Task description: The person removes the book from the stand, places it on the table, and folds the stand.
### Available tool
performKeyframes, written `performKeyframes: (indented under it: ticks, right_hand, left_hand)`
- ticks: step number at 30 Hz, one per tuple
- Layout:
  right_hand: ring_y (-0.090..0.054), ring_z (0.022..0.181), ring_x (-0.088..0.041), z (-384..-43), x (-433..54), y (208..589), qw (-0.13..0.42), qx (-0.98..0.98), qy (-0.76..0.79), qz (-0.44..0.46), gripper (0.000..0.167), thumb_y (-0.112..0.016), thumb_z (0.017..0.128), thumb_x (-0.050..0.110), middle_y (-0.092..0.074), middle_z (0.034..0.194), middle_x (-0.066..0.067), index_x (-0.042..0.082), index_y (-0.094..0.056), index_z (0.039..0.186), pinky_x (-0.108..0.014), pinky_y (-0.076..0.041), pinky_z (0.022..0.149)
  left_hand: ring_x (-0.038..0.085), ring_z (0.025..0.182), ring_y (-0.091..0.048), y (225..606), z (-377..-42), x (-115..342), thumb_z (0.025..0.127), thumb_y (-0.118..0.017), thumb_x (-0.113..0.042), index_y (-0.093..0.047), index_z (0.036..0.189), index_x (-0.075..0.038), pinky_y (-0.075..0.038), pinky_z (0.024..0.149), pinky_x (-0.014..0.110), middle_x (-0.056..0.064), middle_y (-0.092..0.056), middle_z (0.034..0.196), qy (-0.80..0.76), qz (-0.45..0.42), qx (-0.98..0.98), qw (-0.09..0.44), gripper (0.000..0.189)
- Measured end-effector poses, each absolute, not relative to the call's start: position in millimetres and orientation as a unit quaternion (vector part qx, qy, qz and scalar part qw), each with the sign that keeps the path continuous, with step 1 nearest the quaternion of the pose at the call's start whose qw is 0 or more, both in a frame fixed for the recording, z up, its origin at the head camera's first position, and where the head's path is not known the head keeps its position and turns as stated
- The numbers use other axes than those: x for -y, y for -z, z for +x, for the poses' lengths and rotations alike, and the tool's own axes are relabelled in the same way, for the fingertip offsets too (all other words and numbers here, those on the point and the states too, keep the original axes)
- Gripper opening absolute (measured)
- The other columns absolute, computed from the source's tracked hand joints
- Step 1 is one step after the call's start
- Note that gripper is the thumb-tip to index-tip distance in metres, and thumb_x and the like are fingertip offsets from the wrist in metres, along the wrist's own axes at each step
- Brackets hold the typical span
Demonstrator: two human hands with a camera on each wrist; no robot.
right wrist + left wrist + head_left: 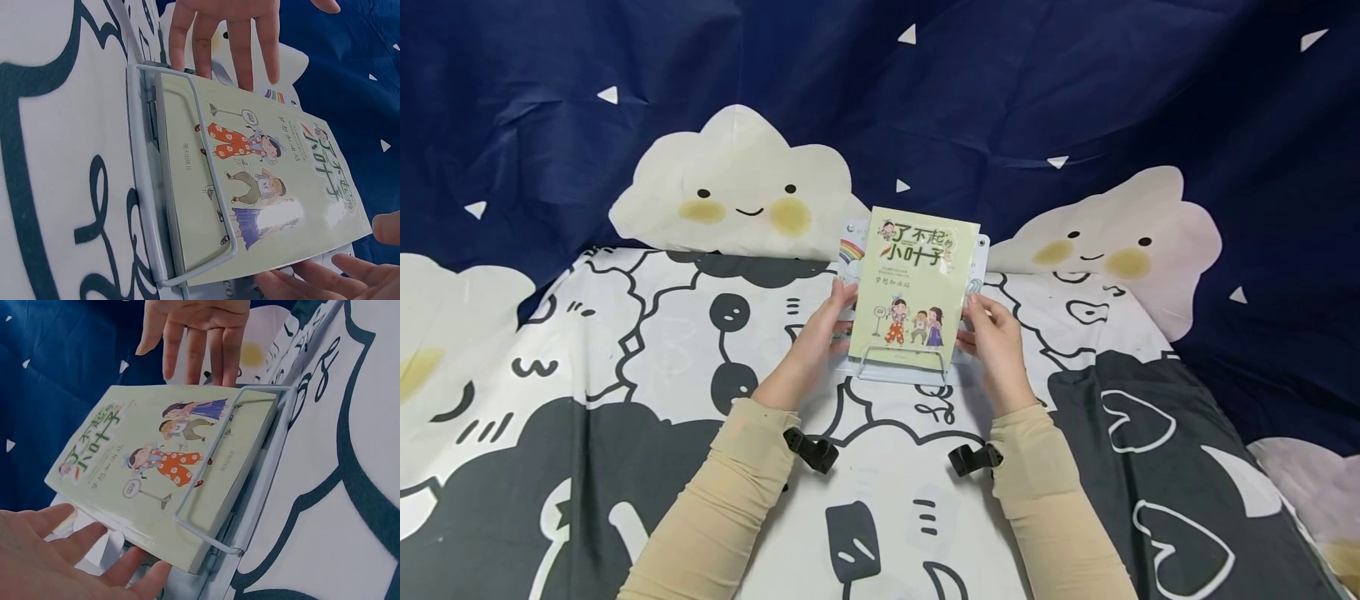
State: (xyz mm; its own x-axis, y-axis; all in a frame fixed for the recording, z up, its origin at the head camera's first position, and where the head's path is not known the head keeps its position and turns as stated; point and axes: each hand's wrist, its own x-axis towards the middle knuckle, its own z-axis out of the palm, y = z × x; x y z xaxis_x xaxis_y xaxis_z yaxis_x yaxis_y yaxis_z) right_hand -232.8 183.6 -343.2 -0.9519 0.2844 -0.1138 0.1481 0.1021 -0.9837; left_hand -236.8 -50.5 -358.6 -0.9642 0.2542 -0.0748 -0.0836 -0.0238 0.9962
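Note:
A pale green book (910,287) with cartoon children and Chinese lettering leans back on a light book stand (983,258) with a rainbow print. The stand's wire bar (901,360) crosses the front of the book's lower edge. At the book's left side is my left hand (822,333), its fingers extended and spread along the edge, the tips partly behind it. My right hand (995,337) is at the opposite side, fingers likewise extended near the edge. Both wrist views show the palms facing the book, with the wire bar in front of its cover.
Under the stand lies a black-and-white cartoon cloth (887,467). Behind it hangs a dark blue curtain (962,100) with smiling clouds and small white triangles. A black wrist camera (811,450) is strapped at the left sleeve, and another black camera (976,458) at the right.

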Motion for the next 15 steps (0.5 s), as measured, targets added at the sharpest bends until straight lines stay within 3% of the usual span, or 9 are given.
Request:
performKeyframes:
  ticks: [9, 15]
  right_hand:
    - [-0.069, 0.079, -0.013, -230.9, -182.6, 342.3, 0.057, 0.753, -0.641, -0.14, 0.049, -0.053, 0.103, 0.032, -0.059, 0.131, -0.018, 0.01, -0.047, 0.147, -0.032, -0.058, 0.088]
    - [-0.069, 0.094, -0.021, -230.3, -181.6, 340.7, 0.047, 0.758, -0.635, -0.142, 0.05, -0.053, 0.103, 0.031, -0.057, 0.133, -0.016, 0.01, -0.045, 0.148, -0.037, -0.056, 0.094]
  left_hand:
    - [0.034, 0.137, -0.039, 354.6, -233.2, 50.2, 0.099, -0.019, -0.068, -0.031, 0.156, -0.021, -0.033, 0.114, 0.053, 0.001, -0.028, 0.162, -0.721, 0.069, -0.679, 0.118, 0.075]
    - [0.033, 0.139, -0.037, 353.2, -233.5, 49.7, 0.1, -0.021, -0.067, -0.029, 0.157, -0.021, -0.032, 0.116, 0.052, 0.0, -0.025, 0.163, -0.719, 0.066, -0.68, 0.125, 0.073]
